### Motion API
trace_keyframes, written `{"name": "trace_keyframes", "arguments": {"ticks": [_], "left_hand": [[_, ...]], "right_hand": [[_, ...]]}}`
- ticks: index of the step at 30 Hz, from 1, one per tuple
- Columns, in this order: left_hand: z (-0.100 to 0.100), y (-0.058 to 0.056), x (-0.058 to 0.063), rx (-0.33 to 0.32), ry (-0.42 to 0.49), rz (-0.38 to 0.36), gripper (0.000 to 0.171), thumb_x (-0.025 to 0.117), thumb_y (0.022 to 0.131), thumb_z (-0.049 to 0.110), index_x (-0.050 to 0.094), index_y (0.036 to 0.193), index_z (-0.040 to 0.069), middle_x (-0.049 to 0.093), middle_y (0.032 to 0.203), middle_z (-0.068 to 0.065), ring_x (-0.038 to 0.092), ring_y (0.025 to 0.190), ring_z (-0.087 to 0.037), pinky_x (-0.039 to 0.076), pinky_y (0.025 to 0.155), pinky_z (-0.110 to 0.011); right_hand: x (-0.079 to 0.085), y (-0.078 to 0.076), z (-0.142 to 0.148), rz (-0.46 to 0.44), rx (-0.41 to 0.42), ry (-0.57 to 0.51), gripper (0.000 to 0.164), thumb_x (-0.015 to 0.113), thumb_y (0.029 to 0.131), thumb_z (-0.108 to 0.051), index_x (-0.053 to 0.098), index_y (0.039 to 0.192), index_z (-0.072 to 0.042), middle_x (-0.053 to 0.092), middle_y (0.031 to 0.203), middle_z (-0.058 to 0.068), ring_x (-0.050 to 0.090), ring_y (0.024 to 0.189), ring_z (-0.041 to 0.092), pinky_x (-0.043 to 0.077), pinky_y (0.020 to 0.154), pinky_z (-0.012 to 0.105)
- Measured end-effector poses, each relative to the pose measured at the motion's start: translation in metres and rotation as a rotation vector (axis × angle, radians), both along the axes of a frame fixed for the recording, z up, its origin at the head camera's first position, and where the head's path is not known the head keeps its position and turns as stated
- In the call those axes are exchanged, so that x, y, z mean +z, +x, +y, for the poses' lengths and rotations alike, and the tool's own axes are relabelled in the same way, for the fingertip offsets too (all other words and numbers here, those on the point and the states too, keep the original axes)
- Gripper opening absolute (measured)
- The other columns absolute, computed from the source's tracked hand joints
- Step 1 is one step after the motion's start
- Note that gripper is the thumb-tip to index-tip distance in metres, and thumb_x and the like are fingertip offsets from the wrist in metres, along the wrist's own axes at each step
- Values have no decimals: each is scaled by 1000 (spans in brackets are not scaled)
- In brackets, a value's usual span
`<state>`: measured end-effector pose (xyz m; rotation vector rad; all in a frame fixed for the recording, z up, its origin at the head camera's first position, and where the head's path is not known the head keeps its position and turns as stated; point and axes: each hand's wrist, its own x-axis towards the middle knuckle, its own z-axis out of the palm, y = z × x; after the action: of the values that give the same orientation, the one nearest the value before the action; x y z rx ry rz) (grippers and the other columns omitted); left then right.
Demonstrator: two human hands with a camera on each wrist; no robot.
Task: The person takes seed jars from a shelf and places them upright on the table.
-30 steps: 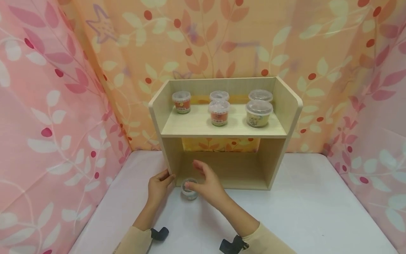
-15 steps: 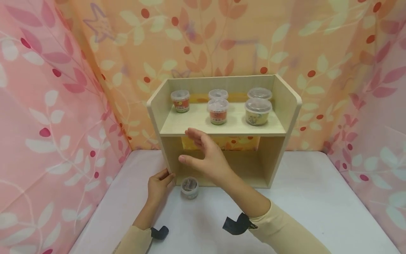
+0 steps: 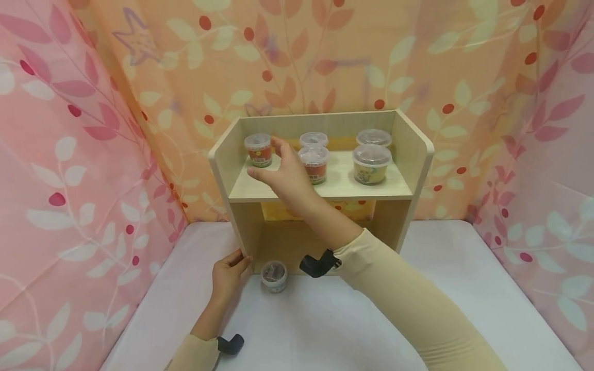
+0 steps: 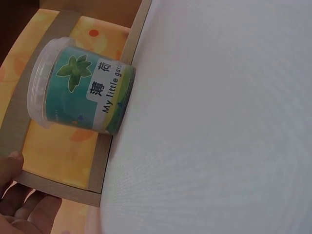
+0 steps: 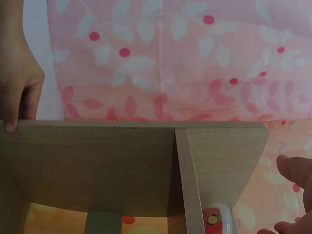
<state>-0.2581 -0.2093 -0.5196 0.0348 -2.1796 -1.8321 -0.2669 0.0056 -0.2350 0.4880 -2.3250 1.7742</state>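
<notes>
My left hand (image 3: 226, 277) pinches the lower front edge of the wooden shelf's left side panel (image 4: 58, 189), thumb inside and fingers outside. Just right of it, on the table, stands a lidded plastic cup (image 4: 83, 87) with a green mint label reading "My little garden". My right hand (image 3: 290, 178) is raised in front of the upper shelf, thumb and fingers spread apart. Nearest to it is a red-labelled lidded cup (image 3: 258, 150) at the upper shelf's left end. Whether the fingertips touch that cup cannot be told from the head view; the right wrist view shows a gap.
Another red-labelled cup (image 3: 314, 164) stands mid-shelf, with a similar lidded cup (image 3: 313, 139) behind it. At the right end are a wider yellow-labelled tub (image 3: 372, 165) and a tub (image 3: 374, 138) behind. A white cloth (image 3: 325, 330) covers the table; patterned curtains (image 3: 301, 62) surround it.
My right hand has risen from beside the mint cup on the table to the upper shelf, near the left red-labelled cup. My left hand keeps its hold on the side panel.
</notes>
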Motion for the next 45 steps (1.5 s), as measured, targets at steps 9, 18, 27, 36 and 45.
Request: {"name": "trace_keyframes", "arguments": {"ticks": [9, 18, 27, 36, 45], "left_hand": [[3, 0, 2, -8, 5, -28, 35, 79, 90, 8, 72, 123, -2, 72, 119, -21, 69, 95, 2, 56, 81, -13], [10, 8, 14, -36, 24, -44, 35, 77, 90, 2, 70, 124, -6, 70, 121, -24, 69, 97, -2, 57, 81, -16], [10, 2, 0, -10, 11, -19, 36, 80, 90, 10, 72, 124, -1, 73, 119, -20, 71, 104, -15, 56, 79, -13], [11, 14, 20, -27, -20, -50, 36, 77, 91, 4, 69, 124, -6, 71, 121, -23, 70, 98, -5, 57, 81, -15], [1, 2, 3, 20, -44, -23, 37, 81, 90, 13, 72, 124, 1, 73, 120, -17, 71, 108, -18, 56, 81, -14]], "right_hand": [[7, -49, -11, -45, -159, 122, 94, 83, 87, -36, 28, 160, -13, 35, 164, 5, 33, 151, 24, 31, 124, 40], [-2, -78, -16, -199, -146, -2, 97, 82, 88, -39, 24, 162, -14, 32, 166, 6, 31, 152, 22, 30, 124, 36], [-2, -93, -16, -249, -130, -118, 95, 84, 87, -32, 27, 160, -12, 41, 159, 9, 42, 145, 23, 38, 119, 35], [-6, -96, -21, -175, -106, -75, 81, 83, 88, -28, 42, 154, -7, 54, 150, 9, 51, 137, 21, 43, 115, 33], [-5, -81, -31, -63, -162, -20, 79, 86, 85, -36, 50, 148, -7, 61, 141, 7, 60, 122, 15, 51, 104, 28]]}}
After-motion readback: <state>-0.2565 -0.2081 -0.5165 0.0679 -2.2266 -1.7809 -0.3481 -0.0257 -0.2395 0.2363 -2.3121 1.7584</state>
